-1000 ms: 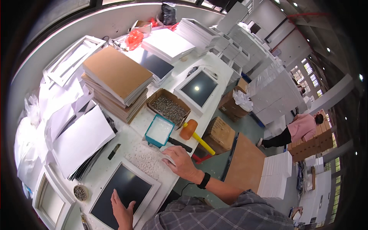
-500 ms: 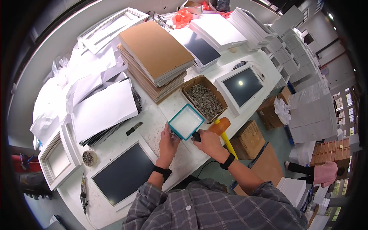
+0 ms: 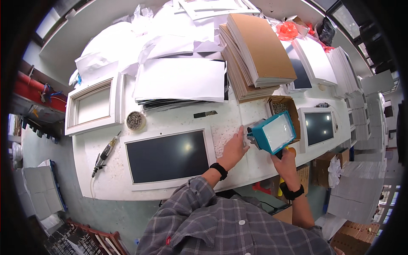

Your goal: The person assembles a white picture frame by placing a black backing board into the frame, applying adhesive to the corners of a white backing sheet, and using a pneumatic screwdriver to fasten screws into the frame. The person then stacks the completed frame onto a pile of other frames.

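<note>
My right hand (image 3: 285, 165) is closed round the black handle of a teal box-shaped tool (image 3: 278, 132) with a whitish, shiny rectangular face; its exact kind I cannot make out. The tool is held tilted above the white table. Just left of it, my left hand (image 3: 233, 151) has its fingers apart and holds nothing. Left of that hand lies a dark panel in a white frame (image 3: 168, 157). Behind the tool, partly covered, stands a cardboard box of small metal pieces (image 3: 279, 104). A mallet with a yellow handle (image 3: 281, 186) is mostly hidden behind my right hand.
A power screwdriver (image 3: 102, 156) with a cord lies at the table's left, near a round tub of small pieces (image 3: 135, 120). A dark blade-like tool (image 3: 205, 114) lies mid-table. Behind are white sheets (image 3: 180, 78), brown boards (image 3: 263, 46) and white frames (image 3: 93, 104). Another framed panel (image 3: 318, 128) is right.
My view has swung left. The teal tool has tilted and been raised in my right hand. My left hand has come off its side.
</note>
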A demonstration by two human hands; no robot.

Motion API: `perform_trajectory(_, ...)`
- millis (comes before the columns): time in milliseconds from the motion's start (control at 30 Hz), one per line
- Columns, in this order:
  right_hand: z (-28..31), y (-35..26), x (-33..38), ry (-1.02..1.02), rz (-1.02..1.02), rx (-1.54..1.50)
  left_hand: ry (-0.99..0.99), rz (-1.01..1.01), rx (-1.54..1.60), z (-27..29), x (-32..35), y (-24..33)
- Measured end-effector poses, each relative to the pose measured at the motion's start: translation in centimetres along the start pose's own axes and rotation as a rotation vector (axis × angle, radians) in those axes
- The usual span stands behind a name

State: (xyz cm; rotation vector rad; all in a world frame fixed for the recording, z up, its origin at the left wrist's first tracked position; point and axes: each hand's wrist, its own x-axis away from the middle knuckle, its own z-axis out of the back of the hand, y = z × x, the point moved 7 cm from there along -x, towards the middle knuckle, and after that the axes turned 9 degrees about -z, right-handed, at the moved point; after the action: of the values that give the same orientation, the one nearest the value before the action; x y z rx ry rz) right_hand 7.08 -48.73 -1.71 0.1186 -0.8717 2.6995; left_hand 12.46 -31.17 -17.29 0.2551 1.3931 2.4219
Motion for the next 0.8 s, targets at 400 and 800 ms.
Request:
perform_trajectory(400, -7.2, -11.1, -1.5, -0.473, 0.363, 0.261, -0.024, 0.061, 0.311, 18.0, 19.5, -1.2)
perform_trajectory(800, -13.8, -13.5, -3.7, -0.560, 0.520, 0.473, 0.822, 0.388, -0.607, 31.3, 34.5, -15.8)
